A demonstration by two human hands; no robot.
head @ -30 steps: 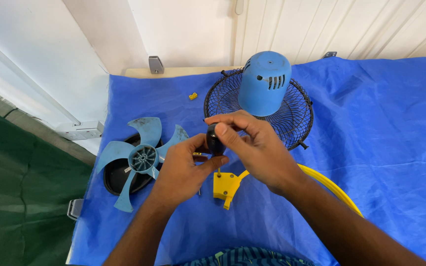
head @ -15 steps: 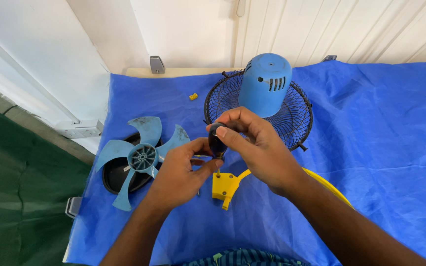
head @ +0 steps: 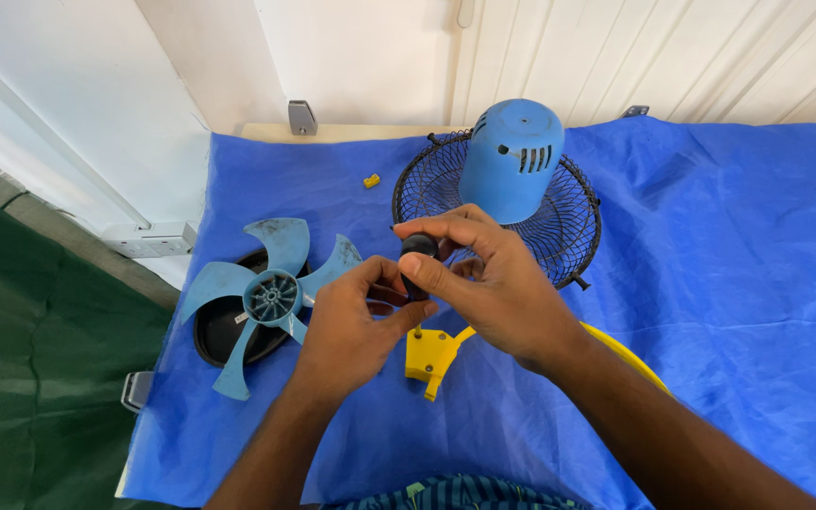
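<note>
Head view
Landmark: the yellow plug (head: 430, 355) lay on the blue cloth (head: 729, 283), its yellow cable (head: 630, 354) curving away under the right forearm.
Screwdriver: a screwdriver with a dark rounded handle (head: 417, 253) stood upright directly above the yellow plug, its thin shaft reaching down to the plug's top face.
Right hand: the right hand (head: 488, 283) was above and just right of the plug, fingers curled and pinched around the top of the dark handle.
Left hand: the left hand (head: 356, 326) was just left of the plug, thumb and fingers closed on the lower part of the handle; what else it pinched could not be told.
Fan blade: a blue fan blade (head: 262, 300) rested on a black round cover (head: 229, 331), well left of the plug.
Grille: a black wire grille (head: 569, 222) lay beyond the plug, with a blue motor housing (head: 512, 156) standing on it.
Small piece: a small yellow piece (head: 370, 180) sat far beyond the plug, left of the grille.
</note>
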